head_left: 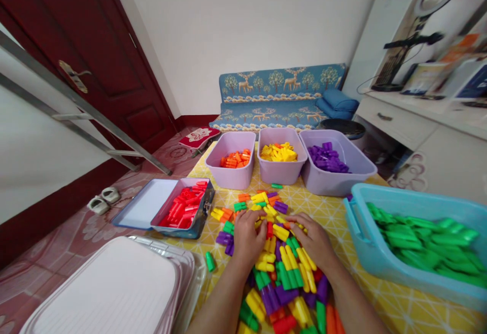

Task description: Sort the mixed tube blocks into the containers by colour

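Between my hands a mixed heap of plastic building pieces (290, 265) in yellow, green, purple, orange and red covers the middle of the table. At the heap's left side, my left hand (249, 237) curls over its far part, fingers bent around yellow pieces; what lies under the fingertips is partly hidden. Opposite it, my right hand (315, 237) rests palm down, its fingers reaching apart over the pieces and touching some yellow and orange ones. A lone green piece (210, 261) lies left of the heap.
Behind the heap stand lilac bins of orange (230, 178), yellow (279, 173) and purple (335, 185) pieces. A blue tub (363, 250) of green pieces is at right. At left are an open case (198, 230) of red pieces and stacked white lids (110, 288).
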`<state>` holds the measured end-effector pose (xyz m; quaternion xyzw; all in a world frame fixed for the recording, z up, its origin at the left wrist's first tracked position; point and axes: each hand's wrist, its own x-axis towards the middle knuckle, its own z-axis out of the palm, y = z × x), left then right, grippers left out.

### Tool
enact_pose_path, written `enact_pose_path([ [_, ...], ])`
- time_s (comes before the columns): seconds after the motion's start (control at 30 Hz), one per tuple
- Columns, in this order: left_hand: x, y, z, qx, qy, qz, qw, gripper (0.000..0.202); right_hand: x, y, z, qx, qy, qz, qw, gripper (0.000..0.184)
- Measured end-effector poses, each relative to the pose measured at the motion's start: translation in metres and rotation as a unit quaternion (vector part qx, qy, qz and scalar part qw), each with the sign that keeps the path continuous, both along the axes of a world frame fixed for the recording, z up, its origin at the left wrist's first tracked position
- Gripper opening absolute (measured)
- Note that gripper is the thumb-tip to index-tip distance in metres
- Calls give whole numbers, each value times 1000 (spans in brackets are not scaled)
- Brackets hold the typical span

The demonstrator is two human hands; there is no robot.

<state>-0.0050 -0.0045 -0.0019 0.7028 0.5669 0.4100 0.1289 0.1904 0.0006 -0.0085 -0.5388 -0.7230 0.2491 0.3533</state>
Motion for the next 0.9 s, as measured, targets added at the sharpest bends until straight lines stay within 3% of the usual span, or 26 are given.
enact_pose_path([
  [0.33,-1,2,-3,-7,-20,0,1000,16,-4,-3,4,13,-72,38,997,44],
  [0.67,3,-4,5,11,-127,-39,991,2,-4,-3,5,34,-51,31,998,37],
  [0.9,3,-3,0,-7,-159,-41,986,6,-4,0,1,35,-63,25,997,39],
])
